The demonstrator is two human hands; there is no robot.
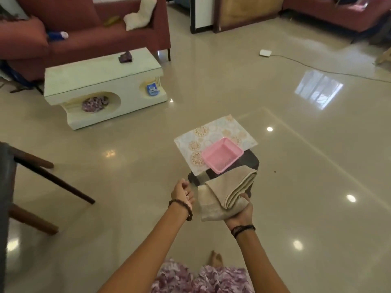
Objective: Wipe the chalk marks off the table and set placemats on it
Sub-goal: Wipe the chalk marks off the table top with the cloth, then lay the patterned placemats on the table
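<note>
Right hand (240,210): palm up, fingers curled under a folded beige cloth (228,191), thumb over its near edge; firm hold on the cloth. Beaded bracelet at that wrist.

Left hand (183,192): fingers curled inward at the near corner of the dark stack; whether anything is pinched there cannot be told. Dark beaded bracelet at that wrist too.

Placemats (213,136): carried in the air above the floor, beyond and between both hands. Top mat pale, with round floral medallions; dark mat (250,160) beneath it, showing at the right and near sides. Pink plastic basket (222,155) resting on the stack, tilted slightly, just beyond the cloth and touching or nearly touching it.

Cloth: folded in several layers, draped over the near edge of the stack, lower end hanging off the right palm.

Desk (103,68): low, white, glossy top, standing far left near a maroon sofa (88,39), well apart from the carried items. Small dark purple object (125,57) on its top. Chalk marks not discernible at this range. Blue item (152,89) in a side recess; purple patterned item (95,104) in the oval front recess.

Glossy tiled floor (296,166), a white device with cable (265,53) at upper right, dark wooden furniture legs (53,180) at the left edge.
</note>
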